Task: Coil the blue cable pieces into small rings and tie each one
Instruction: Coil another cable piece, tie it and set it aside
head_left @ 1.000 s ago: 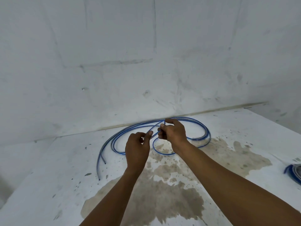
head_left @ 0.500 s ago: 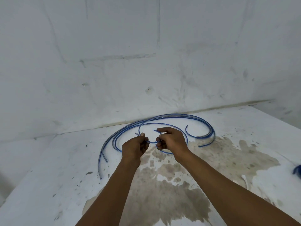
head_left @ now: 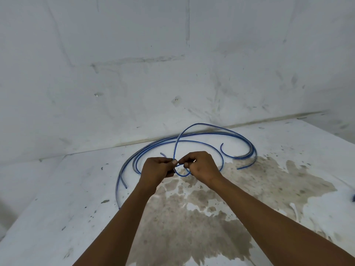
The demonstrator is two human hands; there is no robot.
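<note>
Both hands meet over the white floor and hold one blue cable piece. My left hand pinches it between thumb and fingers. My right hand grips it just to the right, fingers curled. Between the hands the cable dips in a small loop, and one strand rises in an arc toward the wall. Several more blue cable pieces lie in long curves on the floor behind the hands.
A large brown stain spreads over the floor under my forearms. The grey wall stands close behind the cables. A dark blue object shows at the right edge. A small white strip lies on the floor at right.
My hands have come closer together and lower. The held cable now forms a small loop between them, with a strand arching up behind. The view has shifted left.
</note>
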